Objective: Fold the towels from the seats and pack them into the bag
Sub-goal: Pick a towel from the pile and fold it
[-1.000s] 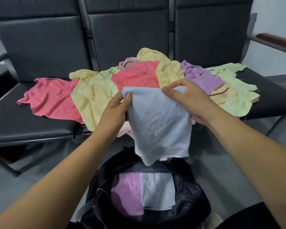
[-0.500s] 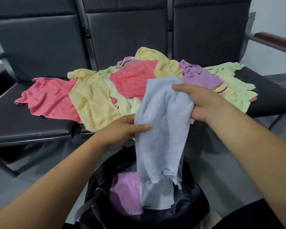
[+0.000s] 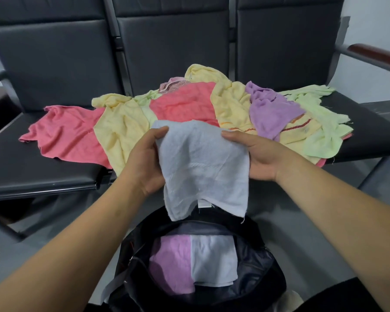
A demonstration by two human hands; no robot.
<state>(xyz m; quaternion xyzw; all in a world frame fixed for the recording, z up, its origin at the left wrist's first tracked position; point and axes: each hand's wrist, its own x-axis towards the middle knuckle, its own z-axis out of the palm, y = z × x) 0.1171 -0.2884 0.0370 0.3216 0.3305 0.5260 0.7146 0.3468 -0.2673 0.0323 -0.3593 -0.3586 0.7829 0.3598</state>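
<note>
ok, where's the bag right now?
Head view, bottom centre: the black bag sits open in front of the seats, directly under the pale blue towel that the left hand and right hand hold.

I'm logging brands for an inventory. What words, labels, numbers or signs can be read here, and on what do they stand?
No text can be read.
The white tag on the lower edge of the pale blue towel: too small and blurred to read.
The black bag, the seats and the towels on the seats: no print visible.
</note>
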